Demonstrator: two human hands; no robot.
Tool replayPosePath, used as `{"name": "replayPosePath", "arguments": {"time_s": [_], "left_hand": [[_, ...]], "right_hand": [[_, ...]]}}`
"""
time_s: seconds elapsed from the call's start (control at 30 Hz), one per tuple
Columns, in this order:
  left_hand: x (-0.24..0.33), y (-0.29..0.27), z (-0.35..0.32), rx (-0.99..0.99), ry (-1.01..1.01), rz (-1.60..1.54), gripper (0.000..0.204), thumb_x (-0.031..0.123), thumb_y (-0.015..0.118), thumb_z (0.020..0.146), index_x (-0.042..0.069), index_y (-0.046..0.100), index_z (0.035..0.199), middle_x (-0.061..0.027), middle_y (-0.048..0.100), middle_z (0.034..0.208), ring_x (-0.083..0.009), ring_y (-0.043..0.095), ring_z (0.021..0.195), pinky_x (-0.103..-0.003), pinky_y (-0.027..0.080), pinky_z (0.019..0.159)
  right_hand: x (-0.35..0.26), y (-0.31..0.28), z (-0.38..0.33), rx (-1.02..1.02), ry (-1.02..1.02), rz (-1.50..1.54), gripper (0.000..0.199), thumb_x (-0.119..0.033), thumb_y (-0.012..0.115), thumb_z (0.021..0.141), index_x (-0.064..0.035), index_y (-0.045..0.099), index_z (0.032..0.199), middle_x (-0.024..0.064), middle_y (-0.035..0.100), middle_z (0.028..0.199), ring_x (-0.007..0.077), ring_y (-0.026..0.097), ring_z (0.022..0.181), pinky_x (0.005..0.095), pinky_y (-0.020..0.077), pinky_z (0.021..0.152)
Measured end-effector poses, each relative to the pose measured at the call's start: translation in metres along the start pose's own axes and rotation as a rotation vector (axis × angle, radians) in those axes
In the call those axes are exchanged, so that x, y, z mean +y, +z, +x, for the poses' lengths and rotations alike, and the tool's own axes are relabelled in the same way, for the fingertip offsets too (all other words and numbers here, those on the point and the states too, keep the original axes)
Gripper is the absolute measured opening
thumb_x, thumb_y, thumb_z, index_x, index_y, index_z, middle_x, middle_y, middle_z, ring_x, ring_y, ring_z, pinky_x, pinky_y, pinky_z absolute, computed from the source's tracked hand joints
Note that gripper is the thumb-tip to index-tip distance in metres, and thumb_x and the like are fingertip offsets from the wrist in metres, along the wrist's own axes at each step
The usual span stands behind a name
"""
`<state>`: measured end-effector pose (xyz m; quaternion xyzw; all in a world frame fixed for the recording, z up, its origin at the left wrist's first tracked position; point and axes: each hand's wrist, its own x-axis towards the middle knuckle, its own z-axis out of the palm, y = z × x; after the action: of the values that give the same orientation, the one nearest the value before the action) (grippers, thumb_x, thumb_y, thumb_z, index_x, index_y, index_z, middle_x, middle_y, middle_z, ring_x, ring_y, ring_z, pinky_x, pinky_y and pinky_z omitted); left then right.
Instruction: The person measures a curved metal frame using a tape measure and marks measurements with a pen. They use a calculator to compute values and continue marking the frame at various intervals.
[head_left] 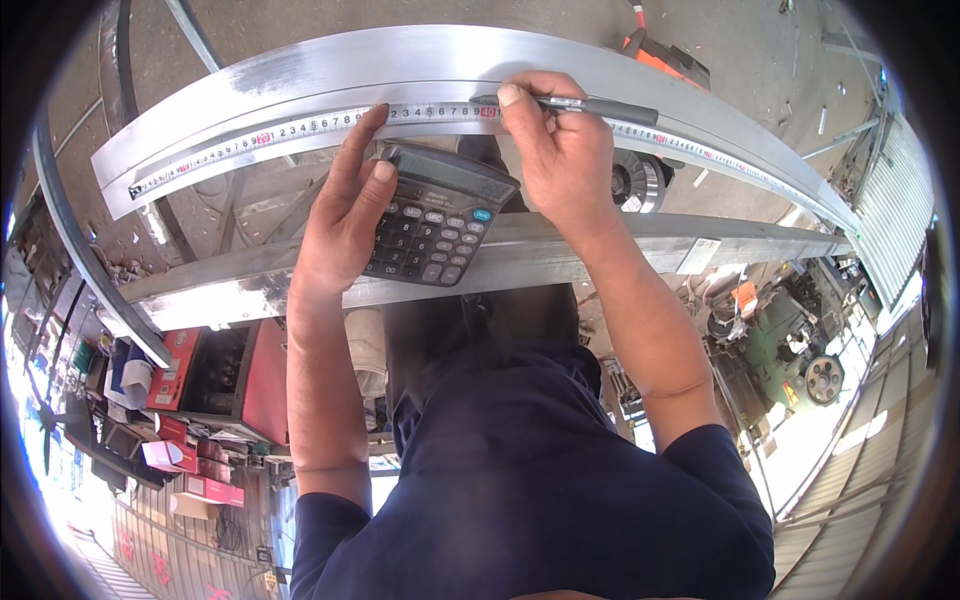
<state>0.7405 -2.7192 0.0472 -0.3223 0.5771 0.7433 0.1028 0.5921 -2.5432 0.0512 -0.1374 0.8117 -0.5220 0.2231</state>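
Head view: left hand (345,215) cradles the black calculator (440,215) in its grip while a fingertip pins the tape measure (300,128) flat on the steel bar (300,70), so right hand (560,150), pinching the pen (575,104), marks at the scale.

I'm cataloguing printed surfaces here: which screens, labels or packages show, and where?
Calculator screen: greyish strip atop the dark calculator in the left hand.
Label: white rectangle on the nearer steel beam, right.
Boxes: red and pink-white cartons, lower left.
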Motion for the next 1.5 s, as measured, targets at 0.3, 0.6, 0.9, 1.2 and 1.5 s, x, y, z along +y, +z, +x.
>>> {"name": "replayPosePath", "arguments": {"time_s": [0.3, 0.6, 0.9, 1.2, 1.5], "left_hand": [[-0.001, -0.001, 0.000, 0.003, 0.005, 0.016, 0.059, 0.024, 0.056, 0.111, 0.003, 0.036, 0.163, 0.0066, 0.048, 0.082, -0.0039, 0.043, 0.079, -0.019, 0.037, 0.078], [0.000, 0.000, -0.001, 0.011, -0.008, -0.007, 0.058, 0.022, 0.055, 0.111, 0.003, 0.036, 0.163, 0.0075, 0.047, 0.082, -0.0034, 0.043, 0.079, -0.018, 0.037, 0.079], [0.002, 0.000, -0.002, 0.030, -0.003, 0.004, 0.055, 0.021, 0.055, 0.111, 0.003, 0.040, 0.161, 0.0075, 0.048, 0.083, -0.0039, 0.043, 0.080, -0.018, 0.037, 0.080], [0.019, 0.011, -0.014, 0.118, -0.041, -0.227, 0.048, 0.024, 0.051, 0.113, 0.000, 0.048, 0.155, -0.0041, 0.070, 0.113, -0.0109, 0.064, 0.107, -0.026, 0.049, 0.098], [0.027, 0.027, -0.038, 0.168, -0.245, -0.594, 0.039, 0.028, 0.045, 0.114, -0.002, 0.057, 0.136, -0.0129, 0.071, 0.119, -0.0211, 0.074, 0.101, -0.034, 0.061, 0.088]], "right_hand": [[0.000, 0.000, 0.001, -0.005, -0.002, -0.014, 0.018, -0.015, 0.068, 0.104, 0.0032, 0.068, 0.102, 0.0093, 0.074, 0.076, 0.0116, 0.072, 0.069, 0.0248, 0.0525, 0.060], [0.003, 0.002, 0.000, 0.026, 0.028, 0.029, 0.019, -0.015, 0.068, 0.104, 0.0041, 0.069, 0.102, 0.0085, 0.075, 0.077, 0.0114, 0.072, 0.070, 0.0247, 0.0518, 0.059], [0.004, -0.003, -0.001, 0.066, 0.158, 0.165, 0.027, -0.024, 0.069, 0.103, 0.0023, 0.070, 0.098, 0.0022, 0.067, 0.073, 0.0052, 0.052, 0.060, 0.0246, 0.0421, 0.057], [-0.015, -0.016, -0.013, 0.073, 0.229, 0.332, 0.023, -0.019, 0.065, 0.106, 0.0018, 0.065, 0.115, 0.0068, 0.068, 0.084, 0.0130, 0.062, 0.080, 0.0284, 0.0512, 0.077], [-0.043, -0.038, -0.128, -0.111, 0.345, 0.398, 0.047, -0.005, 0.068, 0.101, -0.0082, 0.042, 0.140, 0.0124, 0.060, 0.128, 0.0159, 0.064, 0.105, 0.0328, 0.0564, 0.086]]}}
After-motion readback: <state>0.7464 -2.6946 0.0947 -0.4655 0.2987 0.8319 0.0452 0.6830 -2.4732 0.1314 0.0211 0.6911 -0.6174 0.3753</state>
